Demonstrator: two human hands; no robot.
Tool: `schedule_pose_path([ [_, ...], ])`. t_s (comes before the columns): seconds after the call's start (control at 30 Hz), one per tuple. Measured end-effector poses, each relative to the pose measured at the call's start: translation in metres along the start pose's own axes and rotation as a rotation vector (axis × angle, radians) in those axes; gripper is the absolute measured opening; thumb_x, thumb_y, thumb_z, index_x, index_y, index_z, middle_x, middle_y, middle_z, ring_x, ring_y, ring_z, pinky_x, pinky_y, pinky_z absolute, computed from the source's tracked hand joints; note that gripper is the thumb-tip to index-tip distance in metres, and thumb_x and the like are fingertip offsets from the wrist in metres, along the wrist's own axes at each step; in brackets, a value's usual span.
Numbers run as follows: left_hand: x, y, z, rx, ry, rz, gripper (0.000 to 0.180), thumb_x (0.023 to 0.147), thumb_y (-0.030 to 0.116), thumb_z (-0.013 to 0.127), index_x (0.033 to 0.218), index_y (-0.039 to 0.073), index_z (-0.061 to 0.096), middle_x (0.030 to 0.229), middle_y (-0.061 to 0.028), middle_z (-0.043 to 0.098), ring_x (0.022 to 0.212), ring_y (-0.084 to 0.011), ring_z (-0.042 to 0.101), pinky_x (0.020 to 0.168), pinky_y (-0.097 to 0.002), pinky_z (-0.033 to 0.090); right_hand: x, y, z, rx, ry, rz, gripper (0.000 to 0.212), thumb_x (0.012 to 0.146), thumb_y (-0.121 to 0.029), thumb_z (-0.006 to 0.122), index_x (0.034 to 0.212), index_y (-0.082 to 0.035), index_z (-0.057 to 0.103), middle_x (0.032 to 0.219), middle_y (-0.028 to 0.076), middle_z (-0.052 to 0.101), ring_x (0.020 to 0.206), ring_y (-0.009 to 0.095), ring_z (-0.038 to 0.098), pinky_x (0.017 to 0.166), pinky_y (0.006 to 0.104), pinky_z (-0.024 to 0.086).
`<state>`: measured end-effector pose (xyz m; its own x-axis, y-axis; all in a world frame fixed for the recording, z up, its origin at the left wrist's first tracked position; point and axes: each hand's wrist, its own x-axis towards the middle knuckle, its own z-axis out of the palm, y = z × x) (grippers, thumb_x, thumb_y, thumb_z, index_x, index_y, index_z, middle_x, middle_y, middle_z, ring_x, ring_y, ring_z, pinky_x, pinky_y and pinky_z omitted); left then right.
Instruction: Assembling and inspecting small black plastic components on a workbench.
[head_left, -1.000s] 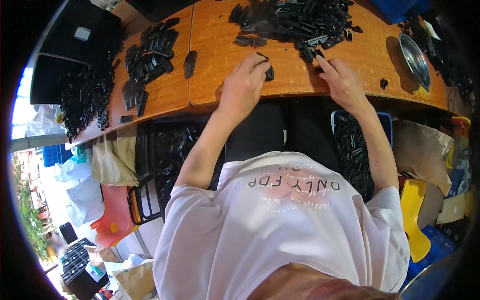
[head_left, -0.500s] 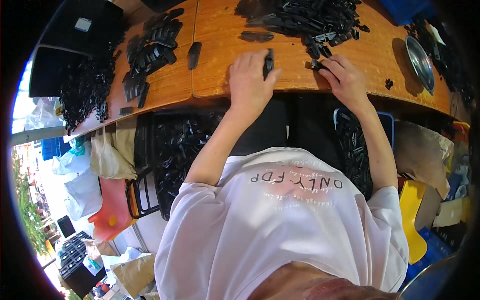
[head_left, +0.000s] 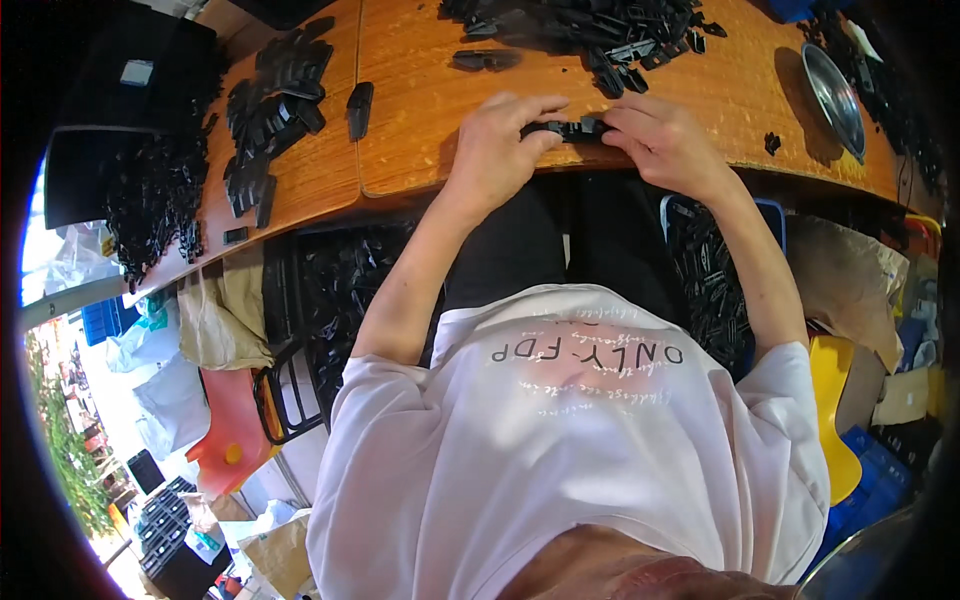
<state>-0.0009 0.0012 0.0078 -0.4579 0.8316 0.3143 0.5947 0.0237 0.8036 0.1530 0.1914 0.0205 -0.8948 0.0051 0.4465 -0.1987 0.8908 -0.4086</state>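
Note:
Near the table's front edge, my left hand (head_left: 497, 145) pinches one end of a long black plastic part (head_left: 568, 131) between thumb and fingers. My right hand (head_left: 665, 145) is closed at the other end, on a small black plastic piece (head_left: 594, 125) mostly covered by the fingertips. The two pieces meet end to end; whether they are joined I cannot tell. Just beyond my hands lies a heap of black plastic parts (head_left: 570, 35), with a single long part (head_left: 487, 60) beside it.
Left on the wooden table (head_left: 420, 130) are a lone black part (head_left: 360, 110), a stack of similar parts (head_left: 275, 110) and a pile of small black pieces (head_left: 155, 205). A metal bowl (head_left: 835, 100) stands at the right. Below the edge sits a bin of black parts (head_left: 705, 270).
My hands have come together, bringing the small piece against the long part. The long part has turned from upright in the picture to lying crosswise.

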Motion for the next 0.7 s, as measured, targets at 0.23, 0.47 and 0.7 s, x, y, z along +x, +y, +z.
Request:
schedule_pose_path([
  [0.23, -0.009, -0.004, -0.016, 0.179, 0.058, 0.044, 0.033, 0.081, 0.003, 0.073, 0.114, 0.005, 0.072, 0.104, -0.0148, 0.071, 0.098, -0.0277, 0.069, 0.088, -0.0348, 0.053, 0.007, -0.005, 0.017, -0.13, 0.053, -0.091, 0.017, 0.085, -0.015, 0.075, 0.098, -0.006, 0.069, 0.096, 0.009, 0.067, 0.085, 0.03, 0.067, 0.069, 0.0374, 0.054],
  [0.47, -0.011, -0.031, -0.069, 0.694, 0.435, 0.159, 0.03, 0.084, 0.002, 0.067, 0.113, 0.007, 0.072, 0.118, -0.0133, 0.07, 0.115, -0.0343, 0.06, 0.101, -0.0435, 0.046, -0.008, 0.026, 0.005, -0.282, 0.372, 0.191, 0.022, 0.089, -0.018, 0.073, 0.108, -0.008, 0.07, 0.109, 0.009, 0.068, 0.091, 0.031, 0.068, 0.075, 0.0385, 0.055],
  [0.7, 0.034, -0.039, -0.035, 0.643, 0.203, 0.167, 0.029, 0.088, 0.011, 0.066, 0.116, 0.007, 0.07, 0.116, -0.0117, 0.067, 0.111, -0.0338, 0.059, 0.099, -0.0451, 0.046, -0.005, 0.035, 0.004, -0.409, 0.251, 0.173, 0.02, 0.091, -0.012, 0.068, 0.111, -0.008, 0.068, 0.099, 0.014, 0.07, 0.089, 0.035, 0.068, 0.072, 0.0425, 0.054],
])
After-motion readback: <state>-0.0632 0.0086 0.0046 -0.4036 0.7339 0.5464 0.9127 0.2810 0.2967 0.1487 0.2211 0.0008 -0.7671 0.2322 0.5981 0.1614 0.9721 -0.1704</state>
